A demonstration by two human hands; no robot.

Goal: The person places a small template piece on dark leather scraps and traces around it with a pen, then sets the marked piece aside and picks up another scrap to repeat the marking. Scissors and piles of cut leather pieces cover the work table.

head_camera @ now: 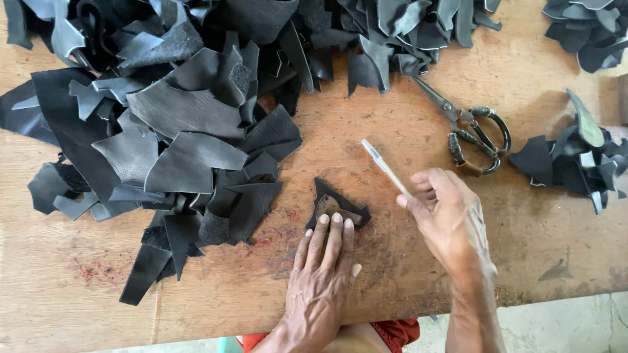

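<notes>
My left hand (324, 265) lies flat on the wooden table (405, 124), its fingertips pressing a small brown template (329, 205) onto a small black leather piece (337, 204). My right hand (445, 212) is just right of that piece and holds a white pen (384, 167) angled up and to the left, its tip off the leather. The two hands sit close together near the table's front edge.
A big heap of black leather scraps (176, 124) covers the left and back of the table. Dark metal scissors (468, 127) lie at the right. Smaller scrap piles sit at the right (575, 160) and far right corner (585, 29).
</notes>
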